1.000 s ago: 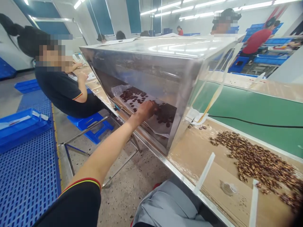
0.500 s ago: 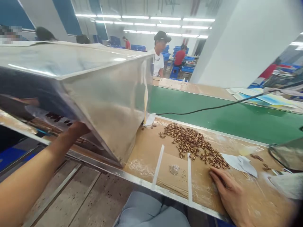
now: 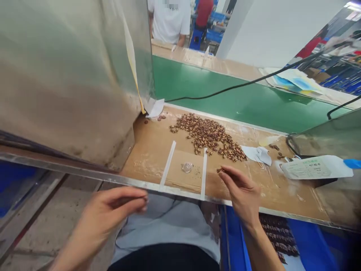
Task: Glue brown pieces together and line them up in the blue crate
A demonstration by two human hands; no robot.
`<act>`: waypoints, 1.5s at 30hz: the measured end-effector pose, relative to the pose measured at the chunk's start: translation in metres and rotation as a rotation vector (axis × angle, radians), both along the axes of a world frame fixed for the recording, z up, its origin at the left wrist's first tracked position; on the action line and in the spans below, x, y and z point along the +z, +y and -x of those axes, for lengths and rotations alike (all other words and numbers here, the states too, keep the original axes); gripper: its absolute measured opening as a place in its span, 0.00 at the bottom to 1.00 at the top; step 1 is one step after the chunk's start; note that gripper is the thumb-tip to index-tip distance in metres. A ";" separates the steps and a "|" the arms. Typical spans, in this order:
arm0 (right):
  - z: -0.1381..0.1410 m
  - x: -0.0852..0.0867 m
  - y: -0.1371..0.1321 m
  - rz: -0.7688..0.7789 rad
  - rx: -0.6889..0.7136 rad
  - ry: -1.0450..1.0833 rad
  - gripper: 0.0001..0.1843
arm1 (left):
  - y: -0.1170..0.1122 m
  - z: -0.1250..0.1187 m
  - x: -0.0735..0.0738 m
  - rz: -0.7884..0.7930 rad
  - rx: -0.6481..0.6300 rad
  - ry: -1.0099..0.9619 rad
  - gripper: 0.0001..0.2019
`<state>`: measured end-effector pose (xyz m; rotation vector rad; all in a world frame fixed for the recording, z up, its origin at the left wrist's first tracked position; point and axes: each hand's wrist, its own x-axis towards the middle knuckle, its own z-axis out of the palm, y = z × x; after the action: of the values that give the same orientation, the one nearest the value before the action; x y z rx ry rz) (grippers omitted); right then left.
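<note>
A heap of small brown-and-gold parts (image 3: 207, 135) lies on the cardboard-covered bench (image 3: 152, 150). My right hand (image 3: 241, 192) rests on the bench just below the heap, its fingers pinched on one small brown part. My left hand (image 3: 108, 212) hovers over my lap below the bench edge, fingers and thumb pressed together; what they hold, if anything, is hidden. Between two white tape strips (image 3: 203, 174) sits a small clear round piece (image 3: 187, 167).
A large steel box (image 3: 70, 75) fills the left side of the bench. A green conveyor belt (image 3: 225, 99) runs behind, crossed by a black cable (image 3: 234, 86). White paper (image 3: 258, 154) and a label card (image 3: 313, 168) lie at right. A blue bin (image 3: 282, 241) sits under the bench. A person in white (image 3: 169, 22) stands beyond.
My left hand has come out of the steel box and back to my lap. The view swung right and down. My right hand came onto the bench and now pinches a part.
</note>
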<state>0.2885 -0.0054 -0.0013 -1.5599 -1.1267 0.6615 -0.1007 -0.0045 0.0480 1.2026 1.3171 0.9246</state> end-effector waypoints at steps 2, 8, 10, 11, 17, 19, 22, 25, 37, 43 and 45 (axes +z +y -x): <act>0.028 0.017 -0.010 0.071 0.109 0.187 0.16 | -0.004 -0.042 -0.017 0.182 -0.003 -0.249 0.13; 0.073 0.028 -0.026 0.306 0.337 0.589 0.11 | 0.002 -0.105 -0.036 0.275 0.028 -0.455 0.14; 0.077 0.024 -0.025 0.325 0.347 0.659 0.12 | 0.002 -0.104 -0.036 0.268 0.022 -0.443 0.14; 0.078 0.022 -0.024 0.327 0.351 0.680 0.12 | 0.002 -0.104 -0.036 0.258 0.014 -0.436 0.14; 0.084 0.022 -0.018 0.353 0.407 0.663 0.10 | 0.000 -0.103 -0.033 0.224 -0.018 -0.379 0.11; 0.082 0.024 -0.016 0.376 0.429 0.652 0.10 | 0.001 -0.101 -0.034 0.252 -0.054 -0.411 0.10; 0.076 0.027 -0.012 0.428 0.497 0.653 0.11 | 0.002 -0.098 -0.038 0.405 -0.152 -0.555 0.09; 0.068 0.033 -0.012 0.481 0.591 0.641 0.11 | 0.001 -0.097 -0.046 0.578 -0.223 -0.667 0.09; -0.008 -0.005 0.018 -0.024 0.078 -0.360 0.07 | 0.009 -0.097 -0.042 0.476 -0.273 -0.733 0.11; -0.004 -0.015 0.019 -0.097 0.024 -0.343 0.07 | 0.039 -0.084 -0.052 0.413 -0.147 -0.726 0.12; 0.009 -0.006 0.020 -0.139 0.038 -0.270 0.06 | 0.047 -0.081 -0.058 0.363 -0.097 -0.738 0.12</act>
<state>0.2795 0.0144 -0.0073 -1.5417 -1.3754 0.3946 -0.0199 0.0429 -0.0103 0.5471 0.7707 0.8884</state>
